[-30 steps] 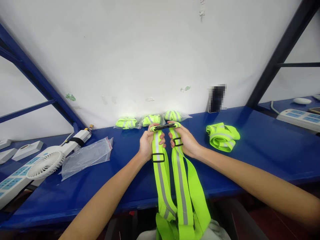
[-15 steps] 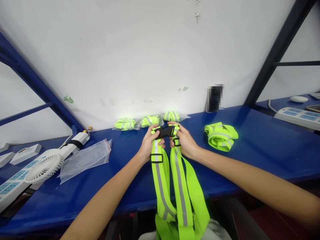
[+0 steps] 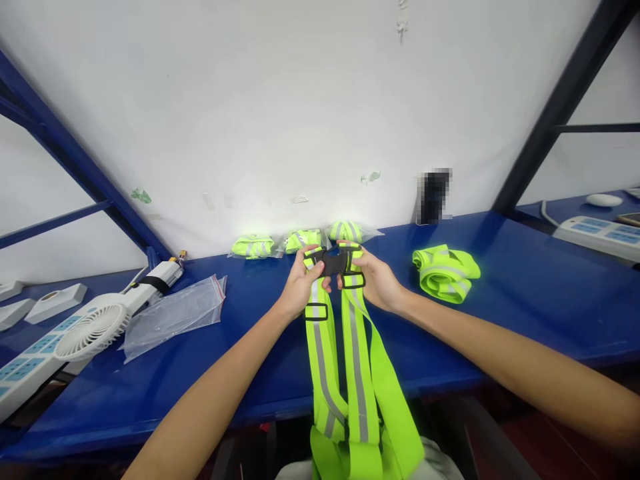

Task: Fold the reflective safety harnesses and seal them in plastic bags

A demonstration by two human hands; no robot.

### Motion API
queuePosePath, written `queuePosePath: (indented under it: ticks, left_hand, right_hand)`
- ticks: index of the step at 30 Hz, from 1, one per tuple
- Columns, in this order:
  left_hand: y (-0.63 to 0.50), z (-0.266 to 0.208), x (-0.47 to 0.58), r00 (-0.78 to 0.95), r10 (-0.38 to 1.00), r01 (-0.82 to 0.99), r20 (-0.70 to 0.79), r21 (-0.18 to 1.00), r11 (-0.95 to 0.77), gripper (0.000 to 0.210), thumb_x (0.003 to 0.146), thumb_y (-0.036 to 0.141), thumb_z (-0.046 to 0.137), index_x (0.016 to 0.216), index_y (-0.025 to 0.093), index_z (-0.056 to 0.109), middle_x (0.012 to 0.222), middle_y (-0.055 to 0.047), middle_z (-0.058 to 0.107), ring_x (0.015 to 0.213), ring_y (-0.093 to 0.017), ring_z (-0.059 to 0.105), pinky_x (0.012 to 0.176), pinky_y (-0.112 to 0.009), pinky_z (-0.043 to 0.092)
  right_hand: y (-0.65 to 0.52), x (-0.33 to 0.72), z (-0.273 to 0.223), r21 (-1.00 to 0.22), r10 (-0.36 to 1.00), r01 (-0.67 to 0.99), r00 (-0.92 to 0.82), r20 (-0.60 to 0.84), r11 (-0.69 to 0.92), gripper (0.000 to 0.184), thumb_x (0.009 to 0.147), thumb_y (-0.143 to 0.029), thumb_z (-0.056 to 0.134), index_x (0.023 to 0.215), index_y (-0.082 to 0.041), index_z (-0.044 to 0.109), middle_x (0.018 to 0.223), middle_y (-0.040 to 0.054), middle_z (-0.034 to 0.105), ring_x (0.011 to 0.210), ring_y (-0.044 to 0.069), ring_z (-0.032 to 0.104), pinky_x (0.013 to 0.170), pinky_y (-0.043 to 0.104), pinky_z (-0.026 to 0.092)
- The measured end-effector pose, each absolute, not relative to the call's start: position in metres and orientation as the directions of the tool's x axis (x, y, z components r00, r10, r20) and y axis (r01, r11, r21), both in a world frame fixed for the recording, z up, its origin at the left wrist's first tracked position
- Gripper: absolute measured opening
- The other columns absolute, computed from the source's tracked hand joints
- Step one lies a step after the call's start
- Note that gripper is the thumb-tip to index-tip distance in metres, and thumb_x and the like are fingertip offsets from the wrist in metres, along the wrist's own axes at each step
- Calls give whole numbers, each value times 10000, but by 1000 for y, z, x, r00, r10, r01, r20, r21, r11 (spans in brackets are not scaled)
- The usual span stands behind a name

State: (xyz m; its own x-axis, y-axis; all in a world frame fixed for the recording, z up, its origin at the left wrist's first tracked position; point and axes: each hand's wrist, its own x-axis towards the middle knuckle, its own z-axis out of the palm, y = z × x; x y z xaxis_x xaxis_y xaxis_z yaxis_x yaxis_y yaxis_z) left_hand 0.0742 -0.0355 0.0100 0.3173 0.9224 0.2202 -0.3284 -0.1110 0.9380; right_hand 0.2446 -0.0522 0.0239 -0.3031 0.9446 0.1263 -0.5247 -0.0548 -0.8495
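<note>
A black side-release buckle [image 3: 334,262] joins two ends of a neon-yellow reflective strap [image 3: 356,347] with a grey stripe. My left hand [image 3: 301,283] is closed on the buckle's left end and the webbing there, thumb on top. On the other end, my right hand [image 3: 374,277] grips the buckle and strap. Below the fingers sit two black slide adjusters, the left one [image 3: 315,312] lower than the right one [image 3: 354,280]. The strap's loops hang down over the table edge towards my lap.
Several bagged neon bundles [image 3: 253,246] lie along the wall. A loose rolled strap [image 3: 445,272] rests to the right. On the left are clear zip bags [image 3: 175,313], a small white fan [image 3: 93,331] and a power strip [image 3: 35,357]. A blurred dark object [image 3: 433,197] leans on the wall.
The right side of the buckle has turned, so its slide adjuster now shows more fully. Both hands keep their hold in nearly the same place; the view has shifted slightly.
</note>
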Motion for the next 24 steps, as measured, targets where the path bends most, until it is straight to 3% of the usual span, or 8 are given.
queuePosePath:
  ticks: [3,8,14,18,24]
  left_hand:
    - [-34,9,73,347,902,-266,256,950,-167,640,748,462,782,1172,211,373,574,76,576,480,-140,576,551,-282,484]
    - [-35,5,74,397,862,-214,315,945,-247,443,816,453,723,977,218,384,585,58,585,506,-140,592,605,-288,486]
    - [-37,1,80,345,866,-230,363,927,-297,423,844,420,699,1004,232,356,648,59,610,513,-112,570,583,-269,500]
    - [-36,1,81,306,872,-243,382,917,-317,433,837,430,708,994,237,355,616,73,584,492,-111,567,555,-261,507]
    - [-38,8,81,163,927,-271,338,919,-287,503,741,401,803,1007,211,421,642,42,631,483,-118,593,529,-262,532]
  right_hand:
    - [-48,243,17,-880,968,-474,-222,116,-3,367,753,-325,568,1100,-255,472,728,-48,639,526,182,614,570,323,481]
    - [-43,242,11,-930,985,-363,-126,116,63,351,673,-224,600,962,-265,406,643,-80,595,450,158,568,508,287,444]
    - [-47,240,20,-840,997,-542,-72,38,-7,338,631,-180,577,888,-264,372,666,-79,596,454,149,549,505,305,469]
    - [-48,237,21,-835,996,-551,-68,61,13,293,668,-193,653,843,-240,423,682,-51,632,489,155,588,536,317,491]
    - [-47,236,17,-826,997,-559,19,68,67,456,626,-237,812,830,-248,404,681,-46,687,558,194,667,567,313,520]
